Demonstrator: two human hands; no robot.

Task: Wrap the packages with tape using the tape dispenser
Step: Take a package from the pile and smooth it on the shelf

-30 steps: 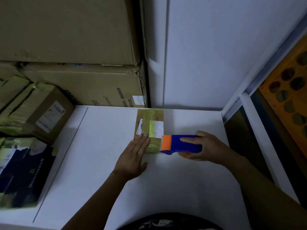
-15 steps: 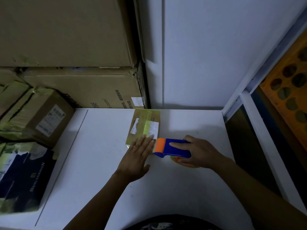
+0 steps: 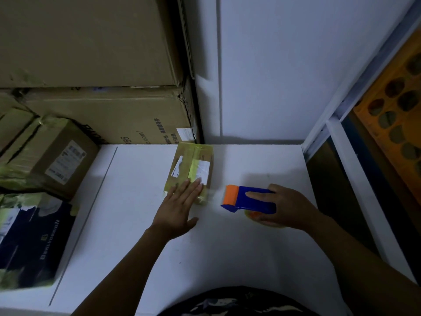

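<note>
The package (image 3: 190, 171), a small brown parcel banded in yellowish tape with a white label on top, is laid on the white bench (image 3: 227, 252) near its far edge, just in front of the stacked cardboard boxes (image 3: 95, 87). Its near end is covered by the left hand (image 3: 180, 207), which is pressed flat on it with the fingers (image 3: 193, 188) spread and straight, gripping nothing. The label print cannot be read in the dim light. The tape dispenser (image 3: 247, 198), blue with an orange front, is gripped in the right hand (image 3: 284, 207), whose fingers are wrapped over its body; the tape roll beneath is mostly hidden, only a yellowish-orange edge being seen under the palm. Whether a strip of tape runs between dispenser and package cannot be made out. At the left, a brown labelled box (image 3: 59, 160) and a dark printed package (image 3: 29, 242) are cut off by the frame edge. Compared with half a second ago, the dispenser has been drawn away from the package to the right, so that bare bench is now seen between them, while the left hand has been kept on the parcel.
</note>
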